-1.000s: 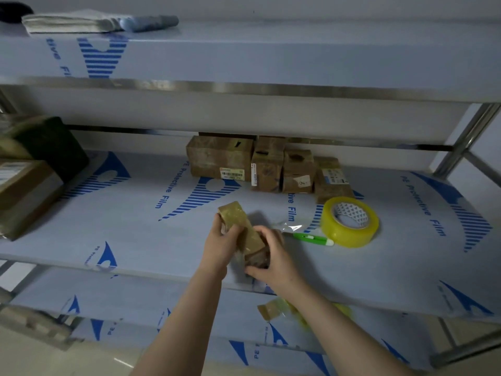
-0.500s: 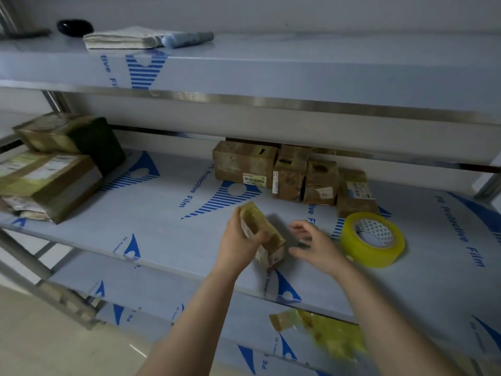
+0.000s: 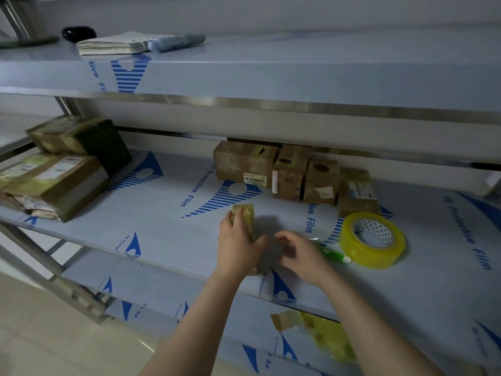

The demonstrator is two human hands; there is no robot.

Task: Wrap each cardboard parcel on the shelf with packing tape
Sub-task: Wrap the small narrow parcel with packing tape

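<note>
Since half a second ago, I am turning the small parcel [image 3: 245,215] from a slanted lie to stand nearly on end. My right hand [image 3: 301,253], which was on it a second ago, is now staying off it.

My left hand [image 3: 238,246] is gripping the parcel, with the fingers wrapping its near face and the thumb hooking round the side toward frame right. The parcel's top end is showing above my knuckles, just left of frame centre, over the front part of the middle shelf [image 3: 162,226]. My hand is hiding its lower end, so I cannot tell whether it is resting on the shelf.

My right hand is hovering just beside the parcel, apart from it. It is blurring in the frame, but the fingers are curling loosely and I am seeing nothing in them.

The tape roll [image 3: 372,241] is lying flat on the shelf at centre right. A green and white pen-like tool [image 3: 336,253] is lying against its near left side, partly behind my right hand.

A row of four parcels [image 3: 245,165] is standing along the back of the shelf above centre. A stack of larger parcels [image 3: 54,183] is sitting at the left edge.

On the upper shelf at upper left, folded papers [image 3: 113,44] are lying beside a black object [image 3: 78,32]. Crumpled yellow tape [image 3: 329,335] is lying on the lower shelf at lower right.
</note>
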